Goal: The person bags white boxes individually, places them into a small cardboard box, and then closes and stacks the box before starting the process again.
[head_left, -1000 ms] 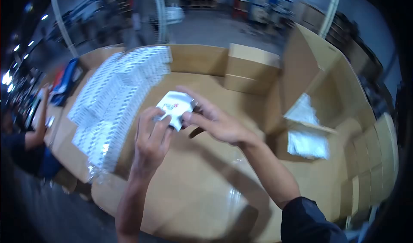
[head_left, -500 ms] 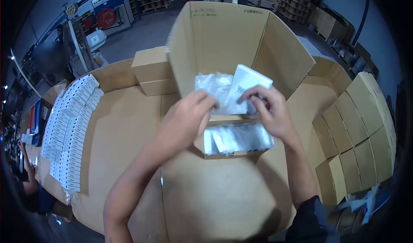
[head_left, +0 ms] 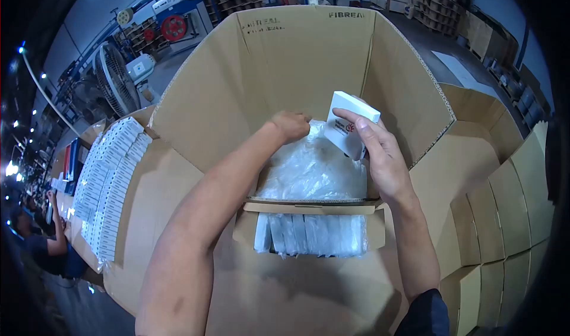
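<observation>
My right hand [head_left: 385, 152] holds a small white box [head_left: 347, 128] with dark and red print on its face, tilted above the large open carton [head_left: 303, 62]. My left hand [head_left: 291, 127] reaches into that carton, its fingers curled closed beside the heap of clear plastic bags [head_left: 314, 163]. Whatever those fingers pinch, if anything, is hidden. Just in front of the carton stands a small brown box [head_left: 375, 232], where several plastic-wrapped white packs [head_left: 312, 235] stand in a row.
Stacked white boxes [head_left: 113, 181] line the left side of the cardboard-covered table [head_left: 160, 187]. Brown boxes [head_left: 502, 217] are piled at the right. A fan [head_left: 116, 77] stands beyond the table, and another person [head_left: 50, 235] is at the far left.
My left hand has moved forward, farther into the carton. The white box stays in my right hand, turned so its printed face shows more. The view has shifted, revealing more of the plastic heap.
</observation>
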Motion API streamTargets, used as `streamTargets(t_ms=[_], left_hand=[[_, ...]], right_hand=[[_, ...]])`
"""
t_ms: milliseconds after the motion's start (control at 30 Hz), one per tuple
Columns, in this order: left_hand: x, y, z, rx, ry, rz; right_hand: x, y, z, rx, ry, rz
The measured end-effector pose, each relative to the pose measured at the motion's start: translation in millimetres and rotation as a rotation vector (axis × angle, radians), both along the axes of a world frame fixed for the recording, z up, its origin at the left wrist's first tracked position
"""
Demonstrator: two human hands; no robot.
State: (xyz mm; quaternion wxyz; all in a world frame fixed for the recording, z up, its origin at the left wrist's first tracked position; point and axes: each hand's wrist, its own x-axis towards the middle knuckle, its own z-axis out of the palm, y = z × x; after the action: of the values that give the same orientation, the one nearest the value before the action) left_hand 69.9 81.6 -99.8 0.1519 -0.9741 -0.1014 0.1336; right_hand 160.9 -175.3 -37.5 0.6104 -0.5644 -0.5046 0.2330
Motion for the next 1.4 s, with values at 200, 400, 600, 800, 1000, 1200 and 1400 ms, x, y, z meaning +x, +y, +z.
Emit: streamTargets(t_ms=[200, 400, 600, 800, 1000, 1200, 1400], left_hand=[[-25.0, -22.6, 67.9, -0.374, -0.526, 0.288], [-98.5, -104.9, 101.7, -0.779, -1.218, 0.216], [-170.9, -200.8, 92.2, -1.169, -1.561, 0.227], [-244.1, -295.8, 44.9, -1.290, -1.843, 0.367], [-291.7, -345.6, 4.1, -1.021, -1.976, 0.516], [-331.7, -373.4, -12.8, -0.928, -1.918, 0.701], [-345.7, -386.7, -25.4, -0.869, -1.718, 0.697]], right_hand=[[1.1, 11.1, -5.0, 0.050, -0.096, -0.094], [-17.7, -4.5, 12.4, 0.039, -0.290, -0.237], [-99.6, -51.3, 18.4, 0.015, -0.279, -0.098], [-177.4, -103.3, -6.6, -0.010, 0.195, -0.029], [-242.1, -172.3, -50.4, -0.099, 0.209, 0.087], [-272.8, -212.9, -57.7, -0.105, 0.167, 0.037], [-266.5, -207.0, -89.4, -0.096, 0.448, 0.020]])
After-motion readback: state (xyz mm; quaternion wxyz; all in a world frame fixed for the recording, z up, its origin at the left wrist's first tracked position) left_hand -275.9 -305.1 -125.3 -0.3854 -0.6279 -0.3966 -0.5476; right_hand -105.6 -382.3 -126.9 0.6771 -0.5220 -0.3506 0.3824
